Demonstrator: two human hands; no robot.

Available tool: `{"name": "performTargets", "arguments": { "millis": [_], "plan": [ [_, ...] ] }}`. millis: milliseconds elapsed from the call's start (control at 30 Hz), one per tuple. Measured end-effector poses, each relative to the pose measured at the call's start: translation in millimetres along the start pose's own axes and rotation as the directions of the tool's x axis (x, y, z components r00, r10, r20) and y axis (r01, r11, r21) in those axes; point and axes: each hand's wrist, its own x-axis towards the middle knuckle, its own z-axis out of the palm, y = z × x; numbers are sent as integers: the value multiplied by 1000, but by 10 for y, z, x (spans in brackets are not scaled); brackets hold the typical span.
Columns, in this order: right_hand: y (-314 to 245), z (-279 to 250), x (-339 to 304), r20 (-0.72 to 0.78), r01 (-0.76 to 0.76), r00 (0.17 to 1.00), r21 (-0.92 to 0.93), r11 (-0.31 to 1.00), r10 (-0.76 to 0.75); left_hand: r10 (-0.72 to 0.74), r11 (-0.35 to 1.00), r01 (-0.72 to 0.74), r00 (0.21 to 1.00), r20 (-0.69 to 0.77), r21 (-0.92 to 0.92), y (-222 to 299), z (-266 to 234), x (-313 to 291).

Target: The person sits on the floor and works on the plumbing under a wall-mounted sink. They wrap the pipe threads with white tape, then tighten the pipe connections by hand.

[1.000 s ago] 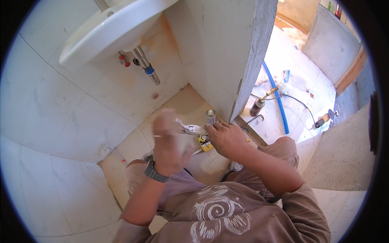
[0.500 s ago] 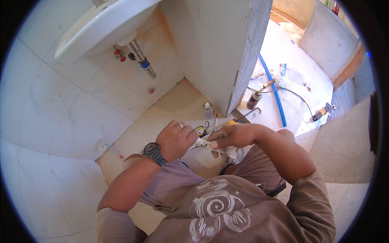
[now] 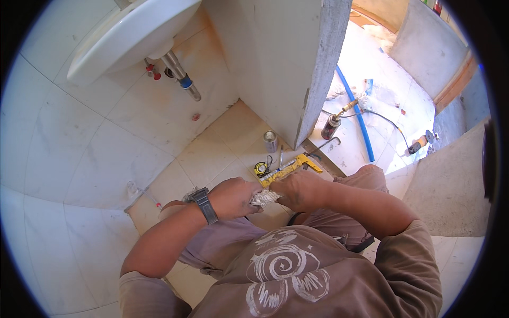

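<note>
We see a person crouching on a tan tiled floor (image 3: 212, 153) and looking down at two bare hands. The left hand (image 3: 233, 197) has a dark watch (image 3: 203, 203) on its wrist. Its grip is curled tight around one end of a crumpled silvery white wad (image 3: 265, 197). The right hand (image 3: 298, 190) is just beside it, and its grip is closed on the other end of the same wad. The wad sits between the two hands, above the person's knees, and the hands almost touch each other.

On the floor just past the hands lies a long yellow tool (image 3: 290, 166). Near it is a small round yellow and black thing (image 3: 260, 168), maybe a tape measure, but we cannot tell for sure. A little farther off stands a small grey can (image 3: 271, 141), close to the corner of a grey wall (image 3: 318, 74).

Up at the top left hangs a white sink (image 3: 127, 37) with a shiny pipe (image 3: 180, 79) under it. Past the wall, in the bright part, we see a long blue pipe (image 3: 356, 122) on the floor, a small gas torch (image 3: 334, 125) and an orange tool (image 3: 418, 144) with a cord.

The person wears a brown shirt (image 3: 297, 275) with a white swirl on it.
</note>
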Motion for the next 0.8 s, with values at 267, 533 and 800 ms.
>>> {"name": "performTargets", "arguments": {
  "millis": [267,533,800],
  "plan": [
    [-172,153,-45,-502,-52,781,-646,762,-372,-227,478,408,913,340,-778,-116,62,100],
    [-60,84,68,0,-6,1000,-143,990,6,-115,976,100,991,-70,-191,64,302,12],
    [102,-137,252,634,-422,771,446,789,54,154,865,5,949,-274,502,157,538,-44]
  ]
}}
